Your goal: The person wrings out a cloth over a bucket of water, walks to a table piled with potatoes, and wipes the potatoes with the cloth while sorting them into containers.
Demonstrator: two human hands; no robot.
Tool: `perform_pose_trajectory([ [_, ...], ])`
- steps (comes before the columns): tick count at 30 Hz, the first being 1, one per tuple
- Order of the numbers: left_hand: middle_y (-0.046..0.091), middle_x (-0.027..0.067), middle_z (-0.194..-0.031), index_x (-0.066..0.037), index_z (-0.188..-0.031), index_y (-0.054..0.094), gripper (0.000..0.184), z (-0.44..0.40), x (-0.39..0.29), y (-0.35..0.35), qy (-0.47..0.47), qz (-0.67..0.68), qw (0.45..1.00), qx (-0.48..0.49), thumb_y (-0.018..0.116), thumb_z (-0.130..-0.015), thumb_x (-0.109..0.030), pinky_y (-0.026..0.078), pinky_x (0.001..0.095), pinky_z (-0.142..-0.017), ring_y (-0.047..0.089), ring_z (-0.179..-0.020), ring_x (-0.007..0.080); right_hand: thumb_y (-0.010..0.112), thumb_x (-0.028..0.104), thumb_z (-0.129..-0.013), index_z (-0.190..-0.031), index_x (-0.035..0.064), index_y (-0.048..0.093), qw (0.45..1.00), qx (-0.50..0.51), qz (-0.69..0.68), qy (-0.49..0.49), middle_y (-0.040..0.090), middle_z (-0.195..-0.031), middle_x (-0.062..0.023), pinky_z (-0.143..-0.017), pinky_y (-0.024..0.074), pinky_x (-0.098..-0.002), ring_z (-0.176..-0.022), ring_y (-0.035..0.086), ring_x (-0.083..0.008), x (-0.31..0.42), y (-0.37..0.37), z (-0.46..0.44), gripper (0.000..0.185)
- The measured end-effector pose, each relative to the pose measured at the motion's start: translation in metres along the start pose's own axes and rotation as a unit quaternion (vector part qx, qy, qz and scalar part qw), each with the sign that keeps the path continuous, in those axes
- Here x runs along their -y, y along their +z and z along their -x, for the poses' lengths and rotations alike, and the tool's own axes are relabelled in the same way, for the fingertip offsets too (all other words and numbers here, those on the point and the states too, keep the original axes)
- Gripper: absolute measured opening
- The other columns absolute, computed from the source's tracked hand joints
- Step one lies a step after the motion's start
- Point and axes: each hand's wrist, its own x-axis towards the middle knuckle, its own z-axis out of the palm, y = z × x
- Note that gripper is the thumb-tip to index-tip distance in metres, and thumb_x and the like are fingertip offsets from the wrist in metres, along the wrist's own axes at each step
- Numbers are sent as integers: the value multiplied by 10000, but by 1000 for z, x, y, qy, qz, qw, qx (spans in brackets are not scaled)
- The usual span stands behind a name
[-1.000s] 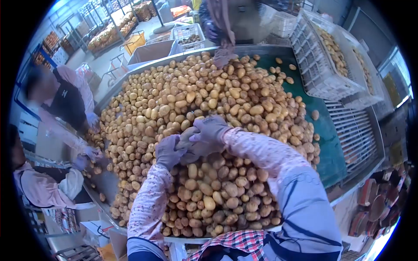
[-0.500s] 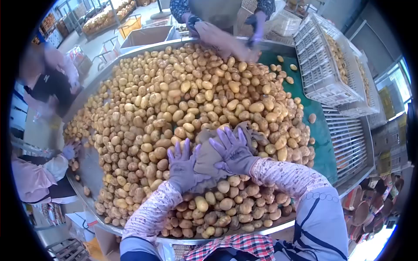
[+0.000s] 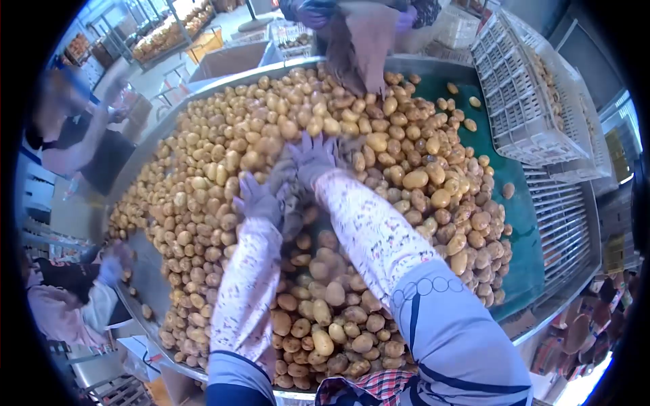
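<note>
A wide heap of potatoes (image 3: 210, 183) covers the metal-rimmed table. My left hand (image 3: 259, 200), in a purple-grey glove, lies with spread fingers on the potatoes at the left edge of a crumpled grey cloth (image 3: 291, 193). Further forward and to the right, my right hand (image 3: 313, 160), gloved alike, presses on the cloth and potatoes with its fingers spread. Parts of the cloth show between and beside my hands; the rest is hidden under them.
Across the table a person's gloved hands hold up a greyish cloth (image 3: 365, 47). Two people stand at the left, one with a hand (image 3: 112, 267) near the table edge. White crates (image 3: 528, 108) of potatoes stand at the right, beside a green surface (image 3: 504, 237) and metal slats (image 3: 558, 216).
Both my hands have moved forward over the heap with the cloth, which is now more bunched. Across the table, the other person's cloth has been lifted off the potatoes.
</note>
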Motion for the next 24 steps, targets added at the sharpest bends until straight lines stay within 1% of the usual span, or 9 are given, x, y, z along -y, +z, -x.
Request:
perform_pose_trajectory([
  [1, 110, 167, -1636, -325, -1446, 471, 641, 9, 6, 17, 2, -52, 999, -11, 487, -897, -657, 32, 623, -1171, 72, -1509, 370, 495, 468, -924, -1533, 229, 325, 1000, 13, -9, 1, 173, -1606, -194, -1113, 84, -720, -1451, 106, -520, 5, -15, 22, 676],
  [5, 165, 193, -1618, -315, -1412, 520, 572, 108, -2, -6, 59, -12, 998, 25, 604, -887, -527, 43, 559, -1191, 72, -1505, 390, 575, 383, -892, -1471, 194, 406, 992, 43, -102, -60, 369, -1501, -201, -1120, 160, -654, -1448, 223, -414, 3, -35, 111, 632],
  [7, 244, 198, -1586, -305, -1377, 549, 567, 149, 8, -1, 97, -2, 995, 11, 671, -848, -472, 84, 543, -1189, 141, -1485, 397, 705, 523, -750, -1300, 133, 553, 987, 59, -89, -119, 530, -1322, -178, -1028, 315, -574, -1277, 447, -372, -4, -35, 140, 691],
  [13, 495, 183, -1381, -25, -997, 608, 489, 220, 26, -29, 228, 164, 957, -64, 843, -654, -283, 301, 515, -1087, 439, -1276, 391, 731, 471, -731, -1222, 121, 602, 951, 165, -199, -170, 674, -1081, -125, -935, 413, -424, -1088, 612, -286, -41, -105, 227, 617],
  [16, 504, 187, -1364, -20, -986, 594, 512, 259, -4, -74, 325, 230, 910, -111, 852, -636, -291, 300, 520, -1090, 439, -1279, 388, 744, 446, -722, -1248, 118, 610, 967, 25, -200, -153, 639, -1158, -149, -973, 395, -472, -1140, 579, -327, -52, -175, 295, 634],
  [19, 300, 269, -1520, -43, -1370, 456, 849, 299, -30, -74, 329, 177, 925, -70, 792, -696, -434, 134, 572, -1161, 233, -1432, 444, 756, 487, -714, -1397, 125, 500, 964, -201, -85, -155, 531, -1320, -208, -1057, 315, -569, -1266, 478, -392, -57, -179, 344, 814],
  [21, 69, 310, -1595, -95, -1571, 177, 1069, 303, -30, -43, 318, 85, 944, 16, 707, -760, -547, -20, 608, -1168, 42, -1476, 505, 746, 535, -716, -1467, 131, 397, 988, -95, 1, -121, 414, -1421, -238, -1075, 242, -637, -1338, 375, -432, -60, -125, 362, 921],
  [23, 57, 315, -1592, -103, -1568, 194, 1046, 278, -29, -14, 286, 76, 953, 69, 690, -771, -565, -23, 615, -1165, 30, -1472, 513, 703, 591, -749, -1543, 136, 235, 993, 64, 20, -98, 260, -1530, -264, -1087, 139, -708, -1426, 228, -457, -66, -77, 348, 1028],
  [24, 51, 318, -1591, -106, -1566, 202, 1036, 261, -31, -12, 272, 68, 956, 93, 682, -776, -573, -25, 618, -1163, 24, -1470, 517, 695, 580, -765, -1539, 134, 248, 995, 33, 14, -93, 261, -1530, -263, -1087, 139, -708, -1427, 228, -459, -63, -70, 327, 999],
])
